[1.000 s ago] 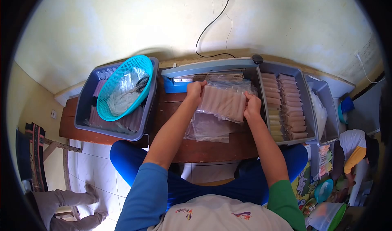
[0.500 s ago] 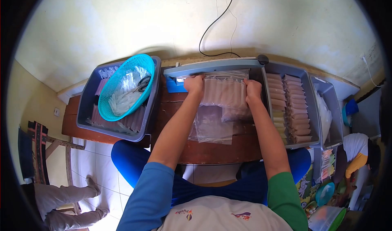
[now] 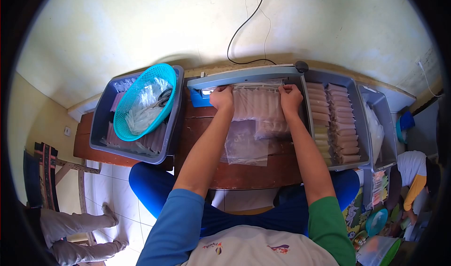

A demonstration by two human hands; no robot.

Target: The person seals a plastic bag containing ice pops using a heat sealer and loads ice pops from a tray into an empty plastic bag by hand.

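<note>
Pinching a bag of tubes (image 3: 256, 105) at its top corners, the left hand (image 3: 222, 97) and right hand (image 3: 291, 99) are holding it wide, maybe so no edge is folding.

I work from one view, the head camera, worn on the person and looking forward and steeply down. The wearer's own shirt (image 3: 244, 249) fills the bottom edge, so I see along both arms from behind and above, with the left hand (image 3: 221, 97) and right hand (image 3: 290, 99) near mid-picture at fairly close range. The desk (image 3: 253, 177) spans the middle, and the wall (image 3: 141, 31) takes the top. My lens is very wide: the picture is rounded, dark at the corners, bowing the desk and catching floor (image 3: 118, 201) at both sides.
</note>
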